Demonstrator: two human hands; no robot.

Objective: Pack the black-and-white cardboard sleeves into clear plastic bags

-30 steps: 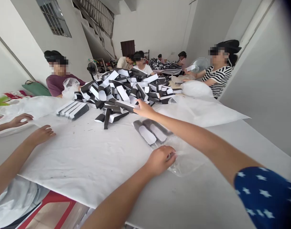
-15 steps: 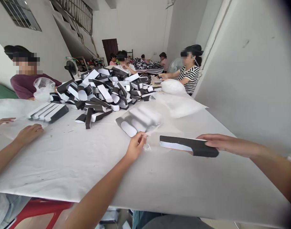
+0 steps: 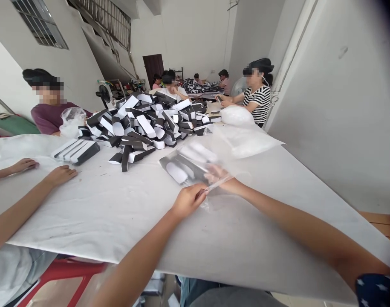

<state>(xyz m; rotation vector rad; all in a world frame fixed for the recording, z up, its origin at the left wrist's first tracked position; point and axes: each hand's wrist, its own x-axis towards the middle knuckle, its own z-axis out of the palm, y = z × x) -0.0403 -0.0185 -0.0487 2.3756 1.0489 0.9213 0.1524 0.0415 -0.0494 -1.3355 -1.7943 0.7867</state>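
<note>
My left hand (image 3: 189,200) pinches the near edge of a clear plastic bag (image 3: 228,147) at its mouth. My right hand (image 3: 221,175) reaches inside the bag, blurred behind the film, its fingers closed at the near end of a dark black-and-white paper sleeve (image 3: 196,169). Beside that piece in the bag lie several more sleeves, black outside and white on the open side; one shows a rounded white face (image 3: 177,172). The plastic and the blur hide where the pieces touch.
A large heap of black-and-white sleeves (image 3: 146,123) covers the table's far middle. At left, a co-worker's hands (image 3: 62,175) rest near a row of bagged sleeves (image 3: 76,151). A bundle of clear plastic (image 3: 236,115) sits at the far right. Other people sit around the white-covered table (image 3: 124,217).
My right hand has carried a sleeve leftward from above the table into the bag. My left hand keeps its pinch on the bag's edge. The view has shifted slightly.
</note>
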